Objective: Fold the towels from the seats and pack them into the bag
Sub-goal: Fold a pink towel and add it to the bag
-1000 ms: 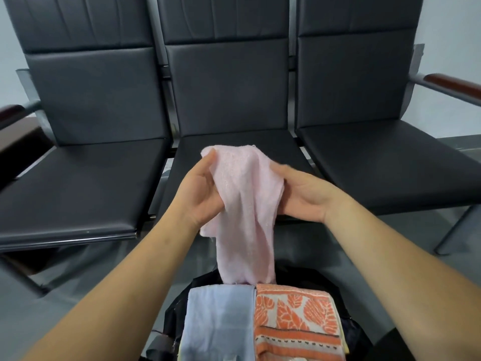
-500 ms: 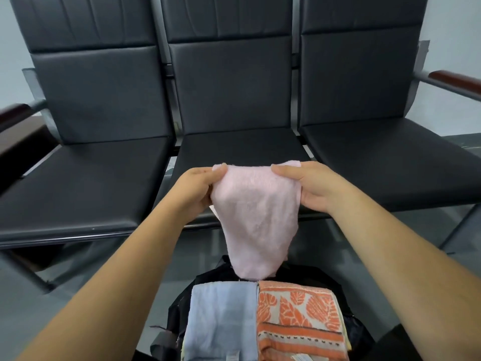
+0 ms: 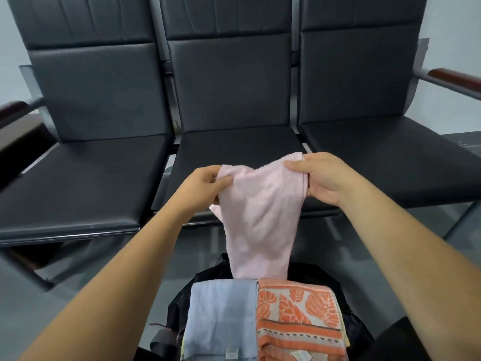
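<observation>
- Done: a blue towel point(image 3: 221, 316) and an orange leaf-print towel point(image 3: 296, 313) lie folded side by side in the black bag point(image 3: 350, 324), lower centre.
- Left: the pink towel point(image 3: 260, 212), seemingly the last, hangs at centre frame before the middle seat point(image 3: 234, 147). The left hand point(image 3: 205, 185) and right hand point(image 3: 322, 178) pinch its top corners; it is not yet folded or packed.
- Change: a second earlier it hung bunched between the hands; now its top edge is drawn out.
</observation>
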`<act>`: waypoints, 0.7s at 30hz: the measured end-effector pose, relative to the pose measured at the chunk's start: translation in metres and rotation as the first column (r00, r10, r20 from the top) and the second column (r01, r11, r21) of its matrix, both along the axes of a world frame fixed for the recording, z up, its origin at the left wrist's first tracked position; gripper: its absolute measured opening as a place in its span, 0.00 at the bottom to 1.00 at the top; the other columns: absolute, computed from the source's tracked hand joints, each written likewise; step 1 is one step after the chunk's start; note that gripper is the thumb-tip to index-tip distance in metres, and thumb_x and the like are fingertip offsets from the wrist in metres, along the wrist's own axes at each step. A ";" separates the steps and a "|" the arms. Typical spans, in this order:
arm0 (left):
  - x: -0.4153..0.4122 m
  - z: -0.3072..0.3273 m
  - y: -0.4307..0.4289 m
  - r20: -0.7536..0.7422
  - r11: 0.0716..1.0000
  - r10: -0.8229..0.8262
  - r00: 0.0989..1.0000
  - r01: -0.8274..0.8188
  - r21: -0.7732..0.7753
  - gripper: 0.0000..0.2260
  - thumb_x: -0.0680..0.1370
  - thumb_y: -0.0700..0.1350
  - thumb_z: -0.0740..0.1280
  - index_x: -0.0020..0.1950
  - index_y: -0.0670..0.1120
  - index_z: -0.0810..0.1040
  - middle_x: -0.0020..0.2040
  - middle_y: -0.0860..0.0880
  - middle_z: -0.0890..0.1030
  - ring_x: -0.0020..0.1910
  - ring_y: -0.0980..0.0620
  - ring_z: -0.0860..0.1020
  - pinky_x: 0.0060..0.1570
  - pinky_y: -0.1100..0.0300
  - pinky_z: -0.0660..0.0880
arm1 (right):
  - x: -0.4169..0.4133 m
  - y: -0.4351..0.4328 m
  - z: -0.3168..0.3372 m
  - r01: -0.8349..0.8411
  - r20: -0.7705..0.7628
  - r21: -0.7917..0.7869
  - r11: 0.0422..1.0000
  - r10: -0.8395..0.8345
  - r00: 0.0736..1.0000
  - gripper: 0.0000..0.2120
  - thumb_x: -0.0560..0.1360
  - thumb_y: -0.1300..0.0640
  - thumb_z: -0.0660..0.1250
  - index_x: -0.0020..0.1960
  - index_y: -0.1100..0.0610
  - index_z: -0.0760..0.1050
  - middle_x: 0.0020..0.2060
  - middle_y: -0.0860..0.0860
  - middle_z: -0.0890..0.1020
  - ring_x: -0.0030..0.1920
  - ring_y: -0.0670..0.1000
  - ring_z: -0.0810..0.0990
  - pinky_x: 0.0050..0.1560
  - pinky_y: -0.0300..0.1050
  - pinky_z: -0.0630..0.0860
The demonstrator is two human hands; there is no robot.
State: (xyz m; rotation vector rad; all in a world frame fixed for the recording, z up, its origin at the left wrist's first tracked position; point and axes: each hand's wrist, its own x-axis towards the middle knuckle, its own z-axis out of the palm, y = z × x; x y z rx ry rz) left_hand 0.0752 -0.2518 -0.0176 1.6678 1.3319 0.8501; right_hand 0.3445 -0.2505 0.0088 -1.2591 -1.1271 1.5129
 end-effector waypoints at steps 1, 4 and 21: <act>0.003 0.004 -0.002 0.157 0.998 0.037 0.987 -0.028 -0.061 0.09 0.83 0.47 0.66 0.55 0.46 0.84 0.48 0.45 0.86 0.47 0.44 0.85 0.48 0.52 0.82 | 0.000 0.001 0.001 0.012 -0.108 -0.041 0.999 -0.016 0.994 0.13 0.79 0.63 0.69 0.63 0.66 0.79 0.57 0.60 0.85 0.57 0.57 0.85 0.57 0.55 0.83; 0.010 0.022 -0.009 0.523 0.967 0.159 0.838 -0.025 -0.254 0.12 0.83 0.47 0.66 0.57 0.40 0.83 0.47 0.46 0.85 0.45 0.50 0.83 0.43 0.57 0.80 | 0.004 0.001 0.006 -0.041 -0.469 -0.058 0.997 0.009 0.883 0.20 0.78 0.59 0.70 0.68 0.66 0.76 0.64 0.60 0.82 0.64 0.55 0.82 0.63 0.49 0.80; 0.015 0.078 -0.036 0.478 0.960 0.009 0.878 -0.141 0.241 0.11 0.83 0.44 0.66 0.64 0.43 0.81 0.59 0.44 0.85 0.59 0.46 0.83 0.58 0.52 0.80 | -0.008 -0.009 0.059 0.182 -0.041 0.450 0.874 -0.184 0.982 0.08 0.83 0.57 0.66 0.58 0.56 0.81 0.54 0.54 0.86 0.54 0.55 0.86 0.53 0.53 0.83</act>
